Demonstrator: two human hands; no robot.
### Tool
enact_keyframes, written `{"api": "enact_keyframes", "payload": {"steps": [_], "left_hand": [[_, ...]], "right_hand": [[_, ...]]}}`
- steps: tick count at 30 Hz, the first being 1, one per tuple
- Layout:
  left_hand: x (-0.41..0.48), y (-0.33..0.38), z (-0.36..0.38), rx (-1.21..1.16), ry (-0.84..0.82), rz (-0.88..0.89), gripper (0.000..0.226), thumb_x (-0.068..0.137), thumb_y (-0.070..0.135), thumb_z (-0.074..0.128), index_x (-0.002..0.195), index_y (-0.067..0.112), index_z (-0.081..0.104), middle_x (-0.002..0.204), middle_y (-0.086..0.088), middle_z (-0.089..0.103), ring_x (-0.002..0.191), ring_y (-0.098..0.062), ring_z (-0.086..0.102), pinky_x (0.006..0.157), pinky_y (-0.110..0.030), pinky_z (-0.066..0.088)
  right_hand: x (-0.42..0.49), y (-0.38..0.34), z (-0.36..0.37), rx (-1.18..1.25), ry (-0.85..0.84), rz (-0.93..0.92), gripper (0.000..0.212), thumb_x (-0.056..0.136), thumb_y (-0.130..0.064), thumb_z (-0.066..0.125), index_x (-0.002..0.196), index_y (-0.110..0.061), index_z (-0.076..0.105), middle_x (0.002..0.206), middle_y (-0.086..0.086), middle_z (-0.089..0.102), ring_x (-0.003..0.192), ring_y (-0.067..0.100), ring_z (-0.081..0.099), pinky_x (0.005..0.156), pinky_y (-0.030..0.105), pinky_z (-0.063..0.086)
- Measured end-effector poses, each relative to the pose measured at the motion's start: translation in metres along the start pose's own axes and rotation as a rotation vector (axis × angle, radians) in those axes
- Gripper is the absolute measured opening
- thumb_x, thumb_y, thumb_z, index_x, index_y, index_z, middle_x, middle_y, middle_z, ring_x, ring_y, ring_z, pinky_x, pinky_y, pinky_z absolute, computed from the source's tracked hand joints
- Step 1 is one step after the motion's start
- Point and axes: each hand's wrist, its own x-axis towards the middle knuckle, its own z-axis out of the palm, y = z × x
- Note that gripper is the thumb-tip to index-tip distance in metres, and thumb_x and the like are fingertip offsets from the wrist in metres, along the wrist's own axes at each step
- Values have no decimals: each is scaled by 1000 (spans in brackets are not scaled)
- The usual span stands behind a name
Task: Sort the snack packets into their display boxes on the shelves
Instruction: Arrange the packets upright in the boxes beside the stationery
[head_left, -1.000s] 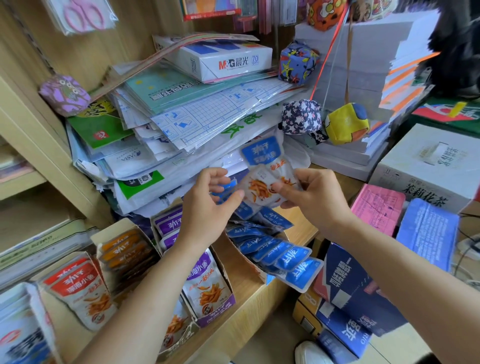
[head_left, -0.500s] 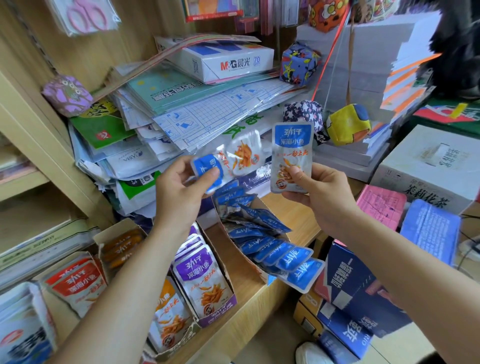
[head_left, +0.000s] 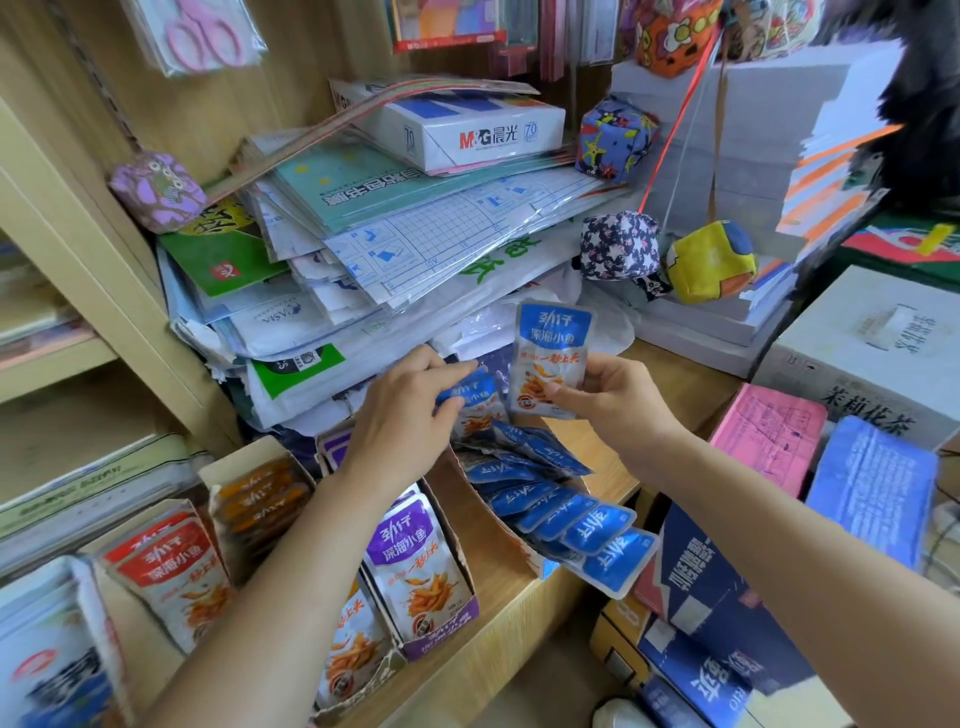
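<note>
Biggest worry for me is the slumping pile of plastic-wrapped paper and notebooks (head_left: 395, 249) leaning over the work spot: one nudge and I reckon it slides. Below it, on the pale wooden shelf (head_left: 524, 613), the open brown cardboard display box (head_left: 460, 486) sits at the edge. Its row of blue foil snack packets (head_left: 561, 514) fans past the lip, so a shove could spill them. I've got the left hand (head_left: 400, 415) pinching one blue packet (head_left: 475, 400) at the box's back. The right hand (head_left: 618, 400) pinches another blue-topped packet (head_left: 550, 358) upright by its bottom edge.
</note>
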Motion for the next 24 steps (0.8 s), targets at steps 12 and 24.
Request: {"api": "enact_keyframes", "payload": {"steps": [12,24], "left_hand": [[1,-1,-2,-362,179,-337,17,85,10,77,88,27,76,77,13,75,75,1,71,78,-26,60],[0,-1,0,-251,152,-155,9,83,32,81,91,28,78,72,16,71,69,-1,67,62,-24,54]], "right_hand": [[19,6,3,-153,-59,-49,17,84,-1,76,99,-9,77,96,0,78,90,14,74,79,26,59],[11,-1,10,-400,-194,-29,19,81,-22,84,97,-20,76,89,-5,76,68,7,64,65,27,53]]}}
